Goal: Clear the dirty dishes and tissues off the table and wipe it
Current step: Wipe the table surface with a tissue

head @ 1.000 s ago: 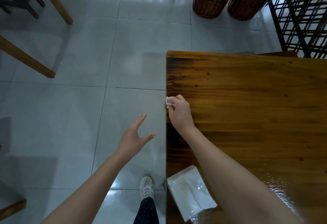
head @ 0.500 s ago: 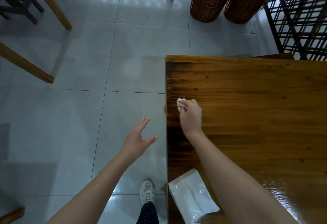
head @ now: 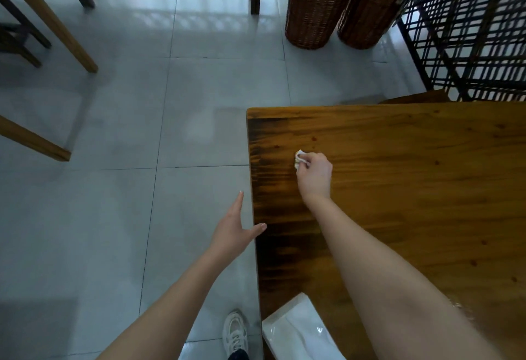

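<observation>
A brown wooden table [head: 412, 189] fills the right half of the view. My right hand [head: 314, 177] grips a small crumpled white tissue [head: 299, 158] and presses it on the tabletop a little in from the left edge. My left hand [head: 234, 230] is open with straight fingers beside the table's left edge, its thumb reaching the edge. A white tissue pack [head: 299, 334] lies on the table's near left corner, partly hidden by my right forearm.
Grey tiled floor [head: 128, 189] lies to the left. Two wicker baskets [head: 341, 3] stand beyond the table, with a dark lattice screen [head: 469, 32] at the right. Wooden furniture legs [head: 57, 21] stand at the far left. My white shoe [head: 234, 334] is below.
My right hand has slid the tissue to the right, from the table's left edge further onto the top. My left hand has come closer to the table edge.
</observation>
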### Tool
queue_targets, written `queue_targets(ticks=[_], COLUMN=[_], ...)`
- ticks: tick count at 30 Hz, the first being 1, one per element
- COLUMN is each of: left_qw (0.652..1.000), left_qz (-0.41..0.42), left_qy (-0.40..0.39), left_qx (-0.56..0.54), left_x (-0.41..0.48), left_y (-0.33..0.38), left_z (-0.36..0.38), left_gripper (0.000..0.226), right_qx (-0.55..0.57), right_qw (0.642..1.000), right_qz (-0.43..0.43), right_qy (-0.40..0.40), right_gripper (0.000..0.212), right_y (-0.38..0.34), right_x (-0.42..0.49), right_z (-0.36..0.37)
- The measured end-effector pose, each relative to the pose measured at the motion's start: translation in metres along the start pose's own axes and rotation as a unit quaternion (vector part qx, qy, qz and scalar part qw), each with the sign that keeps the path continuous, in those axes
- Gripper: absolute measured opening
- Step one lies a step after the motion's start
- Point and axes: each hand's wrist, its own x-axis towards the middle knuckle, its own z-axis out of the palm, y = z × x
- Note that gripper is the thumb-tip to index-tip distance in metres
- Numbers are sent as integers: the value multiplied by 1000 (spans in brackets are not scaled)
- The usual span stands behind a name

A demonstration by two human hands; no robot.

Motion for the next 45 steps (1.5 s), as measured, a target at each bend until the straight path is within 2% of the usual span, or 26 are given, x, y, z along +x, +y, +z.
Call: queue_targets(ticks=[4, 11, 14, 16, 19, 23, 26, 35, 37, 42, 45], left_qw=[999, 1000, 1000, 999, 996, 987, 984, 985, 985, 991, 989], left_qz=[-35, 3, 20, 41, 66, 52, 40, 18, 15, 23, 22], left_qy=[8, 17, 4, -11, -38, -49, -45, -48, -48, -55, -54], left_qx=[-33, -3, -14, -17, 35, 147, 165, 166, 165, 123, 134], left_x=[17, 40, 42, 42, 42, 47, 46, 44, 43, 42, 43], left_y=[6, 24, 28, 27, 28, 34, 39, 44, 46, 44, 45], left_z=[-6, -9, -11, -14, -18, -25, -25, -25, -25, -28, -29], left_gripper=[102, 102, 104, 106, 99, 98, 98, 99, 100, 100, 101], right_qx=[-6, -24, -9, -5, -1, -30, -21, -24, -25, -13, -9], right_qw=[998, 997, 994, 998, 998, 996, 993, 995, 996, 995, 996], right_qz=[51, -70, -92, -56, 32, 42, 68, -96, -82, 56, 51], right_qy=[23, -21, -51, -17, 62, 78, 97, -9, -6, 82, 71], right_gripper=[28, 25, 25, 26, 25, 24, 25, 25, 24, 24, 23], right_y=[7, 3, 11, 18, 29, 29, 22, 6, 14, 29, 15], right_x=[18, -14, -3, 12, 43, 60, 54, 30, 40, 77, 78], right_z=[-10, 15, 6, -5, -23, -24, -16, 12, 0, -31, -20])
